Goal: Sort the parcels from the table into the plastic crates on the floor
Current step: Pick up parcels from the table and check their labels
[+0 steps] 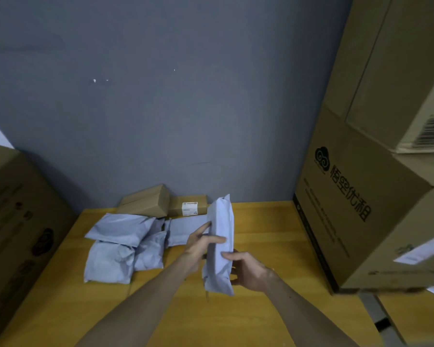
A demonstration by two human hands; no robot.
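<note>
Both my hands hold a long pale grey parcel bag (222,229) upright above the wooden table (266,246). My left hand (198,249) grips its left edge, thumb across the front. My right hand (246,269) holds its lower right side, thumb on the front. Several more grey parcel bags (120,244) lie in a heap on the table to the left. Two small cardboard parcels stand against the wall behind them: a plain one (145,201) and one with a white label (188,205). No plastic crate is in view.
A large printed cardboard box (356,216) stands at the table's right, with another box (398,71) stacked on it. A big brown box (18,221) flanks the left side. A grey wall closes the back.
</note>
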